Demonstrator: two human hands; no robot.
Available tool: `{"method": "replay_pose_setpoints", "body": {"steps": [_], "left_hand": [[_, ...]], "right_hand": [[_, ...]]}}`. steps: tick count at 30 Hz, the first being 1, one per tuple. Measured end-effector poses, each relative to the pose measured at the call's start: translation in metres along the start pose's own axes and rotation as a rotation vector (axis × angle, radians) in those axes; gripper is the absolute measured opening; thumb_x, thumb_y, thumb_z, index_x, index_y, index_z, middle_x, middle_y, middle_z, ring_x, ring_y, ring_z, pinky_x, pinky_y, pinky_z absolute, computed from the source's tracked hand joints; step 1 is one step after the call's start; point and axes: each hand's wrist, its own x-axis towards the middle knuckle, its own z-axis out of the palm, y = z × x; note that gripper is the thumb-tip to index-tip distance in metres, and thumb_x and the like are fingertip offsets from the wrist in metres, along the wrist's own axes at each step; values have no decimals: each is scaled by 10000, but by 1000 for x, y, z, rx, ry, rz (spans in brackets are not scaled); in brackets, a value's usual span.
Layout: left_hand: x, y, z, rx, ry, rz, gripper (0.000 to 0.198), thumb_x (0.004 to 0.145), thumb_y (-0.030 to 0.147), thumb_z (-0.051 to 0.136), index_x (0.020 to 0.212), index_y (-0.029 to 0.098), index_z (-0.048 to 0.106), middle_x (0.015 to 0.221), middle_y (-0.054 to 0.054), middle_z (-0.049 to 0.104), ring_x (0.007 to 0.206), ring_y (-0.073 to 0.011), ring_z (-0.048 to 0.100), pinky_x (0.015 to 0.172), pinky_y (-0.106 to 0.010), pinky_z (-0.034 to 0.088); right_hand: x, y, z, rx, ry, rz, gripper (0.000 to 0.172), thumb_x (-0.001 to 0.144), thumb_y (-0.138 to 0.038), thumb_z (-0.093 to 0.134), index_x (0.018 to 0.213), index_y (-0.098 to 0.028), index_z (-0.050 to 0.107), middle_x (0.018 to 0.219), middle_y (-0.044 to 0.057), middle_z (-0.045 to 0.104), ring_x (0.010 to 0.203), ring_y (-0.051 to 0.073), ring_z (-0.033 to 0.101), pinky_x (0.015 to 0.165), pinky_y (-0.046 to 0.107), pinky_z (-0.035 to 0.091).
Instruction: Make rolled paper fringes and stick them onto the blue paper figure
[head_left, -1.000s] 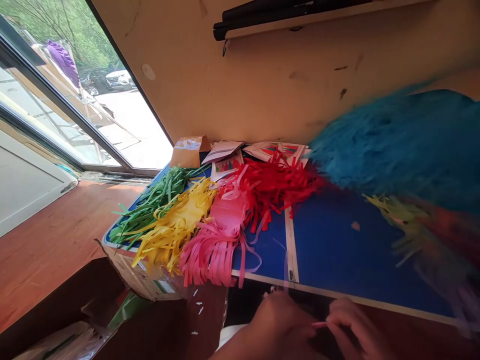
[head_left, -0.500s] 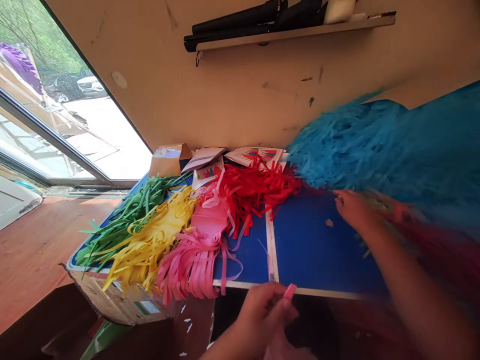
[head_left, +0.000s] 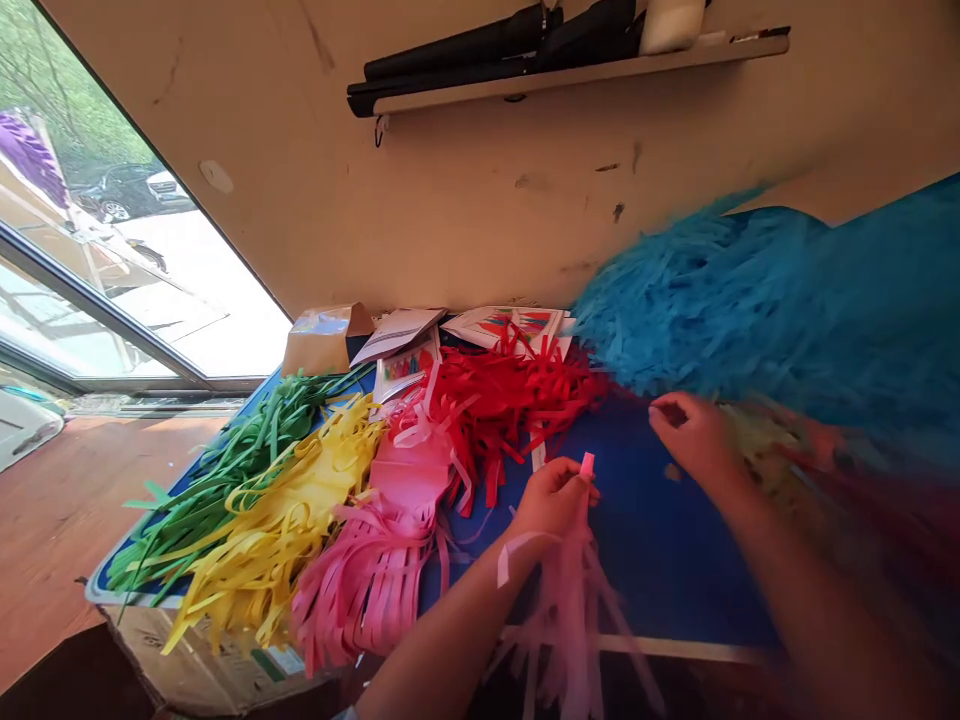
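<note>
My left hand [head_left: 556, 497] is closed round the top of a pink fringe tassel [head_left: 574, 600], whose strips hang over the table's front edge. My right hand [head_left: 686, 432] has its thumb and fingertips pressed together beside the blue fringe; whether it pinches something small is hidden. On the blue table [head_left: 660, 560] lie green fringe strips [head_left: 262, 450], yellow strips [head_left: 292, 500], a pink fringed bundle [head_left: 409, 480] and red strips [head_left: 510, 385], from left to right.
A big mass of blue fringe [head_left: 720, 300] covers the right side. Printed packets [head_left: 401, 335] and a brown paper box [head_left: 319, 345] stand against the wall. A shelf [head_left: 585, 75] holds black rolls above. Left is a window; below it, a cardboard box [head_left: 195, 660].
My left hand has risen from below the front edge to over the table, lifting the pink tassel into view. My right hand has shifted slightly. The view has tilted a little.
</note>
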Motion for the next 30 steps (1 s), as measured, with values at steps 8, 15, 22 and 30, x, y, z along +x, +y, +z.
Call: {"method": "replay_pose_setpoints", "body": {"steps": [8, 15, 22, 30], "left_hand": [[-5, -7, 0, -4, 178, 191, 146, 821, 315, 472, 854, 175, 499, 641, 46, 532, 497, -73, 518, 473, -180, 392], [-2, -11, 2, 58, 144, 233, 211, 842, 346, 450, 738, 172, 507, 578, 42, 502, 472, -73, 487, 452, -179, 381], [-2, -14, 2, 152, 94, 246, 301, 854, 440, 438, 752, 174, 535, 600, 35, 521, 497, -83, 507, 472, -187, 412], [-4, -13, 0, 306, 90, 312, 271, 873, 375, 410, 735, 177, 532, 584, 31, 523, 496, -93, 519, 455, -185, 377]], "right_hand": [[-47, -31, 53, 676, -306, 158, 328, 622, -493, 634, 728, -188, 577, 621, 11, 592, 484, 111, 518, 481, 269, 449], [-54, -25, 58, 922, -396, 302, 283, 590, -395, 752, 745, -190, 633, 635, -12, 608, 523, 92, 535, 515, 226, 454], [-54, -22, 55, 826, -390, 206, 292, 618, -436, 726, 751, -190, 642, 624, -6, 600, 520, 91, 518, 506, 223, 442], [-49, -26, 39, 560, -468, 37, 321, 681, -491, 644, 763, -181, 618, 664, 12, 606, 525, 99, 513, 509, 233, 438]]}}
